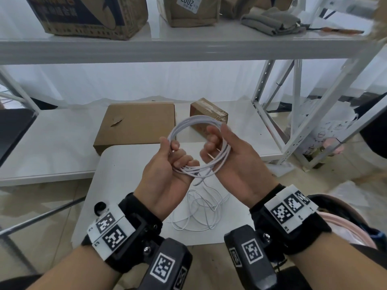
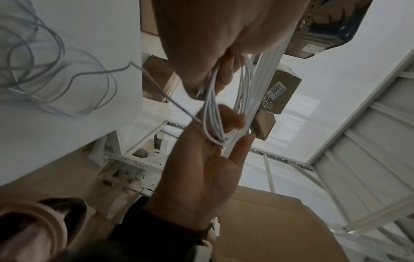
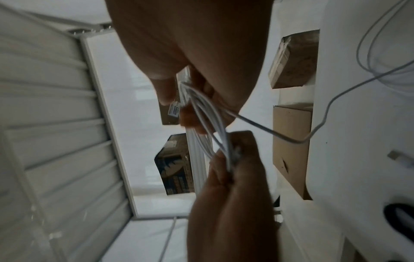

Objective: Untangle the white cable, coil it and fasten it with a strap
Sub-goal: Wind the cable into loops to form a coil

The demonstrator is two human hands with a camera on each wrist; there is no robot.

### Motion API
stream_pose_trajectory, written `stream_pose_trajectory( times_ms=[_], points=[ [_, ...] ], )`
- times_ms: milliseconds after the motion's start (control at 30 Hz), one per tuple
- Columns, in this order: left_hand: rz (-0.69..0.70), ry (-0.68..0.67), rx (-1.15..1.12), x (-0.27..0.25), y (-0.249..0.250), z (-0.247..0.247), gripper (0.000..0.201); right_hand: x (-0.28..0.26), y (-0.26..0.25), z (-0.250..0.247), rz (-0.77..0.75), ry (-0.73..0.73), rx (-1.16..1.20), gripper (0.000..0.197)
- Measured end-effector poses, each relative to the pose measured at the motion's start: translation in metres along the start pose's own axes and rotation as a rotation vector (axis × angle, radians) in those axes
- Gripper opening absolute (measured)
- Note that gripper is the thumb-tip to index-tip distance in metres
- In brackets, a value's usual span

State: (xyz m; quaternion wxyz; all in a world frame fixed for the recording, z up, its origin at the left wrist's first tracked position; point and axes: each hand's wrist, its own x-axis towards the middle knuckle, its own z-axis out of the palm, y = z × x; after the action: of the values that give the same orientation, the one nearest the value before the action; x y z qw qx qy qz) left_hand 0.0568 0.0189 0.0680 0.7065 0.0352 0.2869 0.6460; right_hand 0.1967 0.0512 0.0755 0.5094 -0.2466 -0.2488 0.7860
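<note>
You hold one white cable [image 1: 201, 119], part of it wound into a single coil of several turns that hangs in the air between your two hands. Your left hand [image 1: 165, 170] grips the coil's left and lower side: its fingers [image 1: 182, 156] are curled over the strands and the thumb presses them from the outside. Your right hand [image 1: 232, 162] has the coil's right side running across the palm, with the fingers [image 1: 211, 141] curled inward through the loop and the thumb lying along the strands at the top.

In the right wrist view the strands fan out from the right hand's fingertips to the left hand's pinch. A thin tan sliver shows between your right fingers; what it is cannot be told.

Below your fingers, the rest of the cable drops from the coil into one loose tangle [image 1: 196, 214] lying on the white table [image 1: 117, 170].

Beyond your fingertips, on the low shelf [image 1: 52, 143], lie one flat cardboard box [image 1: 136, 126] and one small taped carton [image 1: 207, 114]. On the upper shelf [image 1: 188, 47] stand three more brown boxes and one folded grey cloth [image 1: 270, 21].
</note>
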Motion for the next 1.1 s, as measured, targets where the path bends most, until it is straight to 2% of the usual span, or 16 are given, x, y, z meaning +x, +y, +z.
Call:
stream_pose_trajectory(
  times_ms=[67, 167, 367, 500, 700, 767, 900, 967, 1100],
  points=[
    [0.041, 0.027, -0.062, 0.000, -0.001, 0.003, 0.045, -0.003, 0.008, 0.001, -0.033, -0.037, -0.101, 0.034],
    [0.095, 0.043, -0.072, 0.001, -0.002, 0.007, 0.045, -0.007, 0.020, 0.006, -0.105, -0.051, -0.134, 0.034],
    [0.148, -0.005, 0.074, -0.001, -0.007, 0.009, 0.039, -0.007, 0.009, 0.012, -0.099, 0.046, 0.036, 0.027],
    [0.151, -0.009, 0.160, -0.005, -0.016, 0.011, 0.037, -0.004, 0.002, 0.009, -0.064, 0.106, 0.157, 0.047],
    [0.078, -0.039, 0.183, -0.008, -0.023, 0.010, 0.037, -0.005, -0.003, 0.009, -0.134, 0.248, 0.084, 0.042],
    [0.087, -0.040, 0.335, -0.009, -0.020, 0.009, 0.039, -0.005, -0.006, 0.009, -0.149, 0.270, 0.065, 0.043],
    [0.177, -0.018, 0.913, -0.014, -0.012, 0.006, 0.039, -0.005, -0.013, 0.008, -0.177, 0.274, 0.043, 0.043],
    [0.098, 0.015, 0.966, -0.016, -0.009, 0.006, 0.031, -0.006, -0.013, 0.008, -0.186, 0.271, 0.023, 0.043],
    [-0.166, 0.171, 0.803, -0.019, -0.004, 0.006, 0.021, -0.011, -0.003, 0.013, -0.224, 0.243, -0.082, 0.043]
  ],
)
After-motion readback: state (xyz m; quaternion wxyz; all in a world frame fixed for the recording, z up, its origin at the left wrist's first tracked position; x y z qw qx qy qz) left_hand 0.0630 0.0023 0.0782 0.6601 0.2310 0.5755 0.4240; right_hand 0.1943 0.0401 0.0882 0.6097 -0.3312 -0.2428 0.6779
